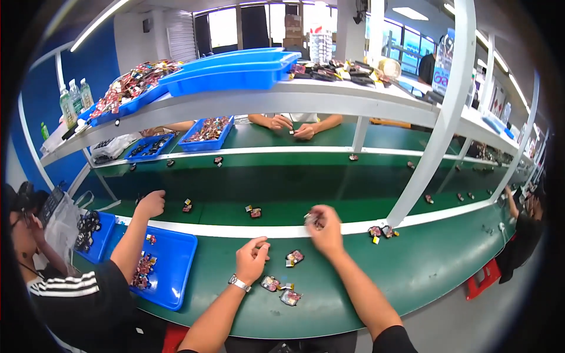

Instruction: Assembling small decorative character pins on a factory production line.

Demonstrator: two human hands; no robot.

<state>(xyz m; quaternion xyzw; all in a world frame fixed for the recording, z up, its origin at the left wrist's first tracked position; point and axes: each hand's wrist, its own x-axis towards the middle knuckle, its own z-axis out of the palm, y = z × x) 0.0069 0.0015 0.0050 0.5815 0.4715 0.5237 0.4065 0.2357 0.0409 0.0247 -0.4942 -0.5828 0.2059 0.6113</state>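
My right hand (325,230) reaches forward to the white strip at the edge of the green conveyor belt and pinches a small dark part (311,219) there. Closer to me, my left hand (252,259) hovers over the green worktop with its fingers loosely curled and nothing visible in them; a watch sits on its wrist. Between and below my hands lie three small red-and-dark packaged parts (294,256), (270,283), (291,297).
A blue tray (179,267) of small parts sits to my left, where a co-worker's hand (152,203) reaches to the belt. More parts (255,212) ride the belt. Another person's hands (292,125) work across it. Blue bins (235,69) fill the shelf above; a white post (424,170) stands right.
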